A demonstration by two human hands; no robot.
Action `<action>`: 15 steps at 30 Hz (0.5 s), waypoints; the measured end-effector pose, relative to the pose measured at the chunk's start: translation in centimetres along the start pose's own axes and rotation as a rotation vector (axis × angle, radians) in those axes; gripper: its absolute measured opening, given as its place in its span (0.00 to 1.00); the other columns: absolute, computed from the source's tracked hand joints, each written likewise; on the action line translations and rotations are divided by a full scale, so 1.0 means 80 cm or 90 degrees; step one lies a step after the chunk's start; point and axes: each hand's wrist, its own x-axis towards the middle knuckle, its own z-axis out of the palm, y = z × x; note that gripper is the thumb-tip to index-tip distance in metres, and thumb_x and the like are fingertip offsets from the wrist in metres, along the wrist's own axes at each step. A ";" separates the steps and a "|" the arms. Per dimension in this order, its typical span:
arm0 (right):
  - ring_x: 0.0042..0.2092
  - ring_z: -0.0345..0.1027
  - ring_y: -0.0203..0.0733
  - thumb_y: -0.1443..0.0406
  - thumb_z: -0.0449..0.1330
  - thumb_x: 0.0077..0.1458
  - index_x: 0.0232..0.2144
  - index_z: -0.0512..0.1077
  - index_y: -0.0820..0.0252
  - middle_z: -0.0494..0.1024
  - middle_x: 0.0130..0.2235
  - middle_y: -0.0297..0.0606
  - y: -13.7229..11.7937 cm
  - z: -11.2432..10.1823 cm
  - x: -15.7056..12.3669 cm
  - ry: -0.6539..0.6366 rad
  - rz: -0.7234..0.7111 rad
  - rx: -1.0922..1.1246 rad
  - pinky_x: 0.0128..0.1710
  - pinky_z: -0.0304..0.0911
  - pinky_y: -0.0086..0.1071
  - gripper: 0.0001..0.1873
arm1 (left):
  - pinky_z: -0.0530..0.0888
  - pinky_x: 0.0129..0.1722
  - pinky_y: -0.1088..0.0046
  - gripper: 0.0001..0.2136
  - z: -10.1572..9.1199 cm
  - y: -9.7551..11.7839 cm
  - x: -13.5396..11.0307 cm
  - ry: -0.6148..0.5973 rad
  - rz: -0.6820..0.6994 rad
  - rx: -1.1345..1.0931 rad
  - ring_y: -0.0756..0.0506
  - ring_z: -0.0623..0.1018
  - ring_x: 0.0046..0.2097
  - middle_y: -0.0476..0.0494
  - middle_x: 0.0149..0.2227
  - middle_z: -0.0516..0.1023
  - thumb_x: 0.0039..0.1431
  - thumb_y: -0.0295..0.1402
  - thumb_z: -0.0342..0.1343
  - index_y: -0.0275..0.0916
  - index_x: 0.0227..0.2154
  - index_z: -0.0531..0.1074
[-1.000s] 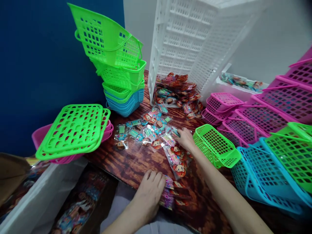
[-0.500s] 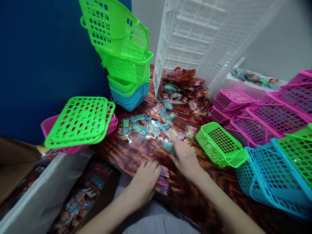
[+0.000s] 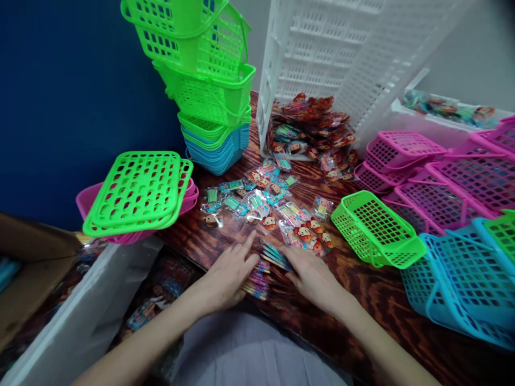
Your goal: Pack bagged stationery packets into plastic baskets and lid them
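Note:
Near the table's front edge, my left hand (image 3: 227, 273) rests against a stack of small pink-purple plastic packets (image 3: 257, 281). Its index finger points forward while the thumb and lower fingers close on the stack's left side. From the right, my right hand (image 3: 316, 276) grips a fanned bunch of teal-edged packets (image 3: 274, 255), which lies just over the far end of that stack. Its fingertips partly cover the bunch. Ahead of both hands, loose clear packets with doll-face figures (image 3: 257, 201) are scattered. More packets with red-haired faces (image 3: 306, 236) lie beside my right fingers.
A white crate (image 3: 322, 59) stands tipped at the back, packets heaped in its mouth. Stacked green baskets (image 3: 213, 102) rise at left, near green lattice trays (image 3: 137, 190). On the right are a green basket (image 3: 376, 228), pink baskets (image 3: 406, 147) and blue baskets (image 3: 462, 273).
My right hand has drawn back from the loose packets toward my left hand, bringing the teal-edged bunch over the stack. My left index finger has stretched out. The view has shifted slightly.

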 end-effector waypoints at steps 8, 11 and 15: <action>0.53 0.68 0.49 0.75 0.55 0.55 0.54 0.67 0.59 0.73 0.51 0.44 -0.002 0.003 -0.002 -0.009 0.021 -0.021 0.52 0.64 0.40 0.24 | 0.57 0.64 0.53 0.32 0.007 -0.004 -0.004 0.012 0.026 0.000 0.35 0.58 0.66 0.36 0.71 0.45 0.46 0.21 0.55 0.40 0.58 0.59; 0.51 0.69 0.49 0.74 0.56 0.56 0.52 0.68 0.59 0.74 0.49 0.43 -0.001 0.003 -0.005 -0.005 0.021 -0.026 0.51 0.65 0.40 0.21 | 0.55 0.65 0.54 0.32 0.012 0.000 -0.010 0.045 0.024 0.007 0.35 0.49 0.70 0.35 0.72 0.33 0.46 0.19 0.55 0.39 0.57 0.60; 0.49 0.70 0.49 0.74 0.57 0.56 0.51 0.68 0.58 0.75 0.47 0.41 0.000 0.008 -0.007 0.006 0.006 -0.029 0.48 0.66 0.40 0.20 | 0.45 0.67 0.47 0.31 0.010 0.006 -0.012 0.079 0.047 0.027 0.32 0.35 0.71 0.36 0.72 0.23 0.46 0.19 0.55 0.38 0.56 0.62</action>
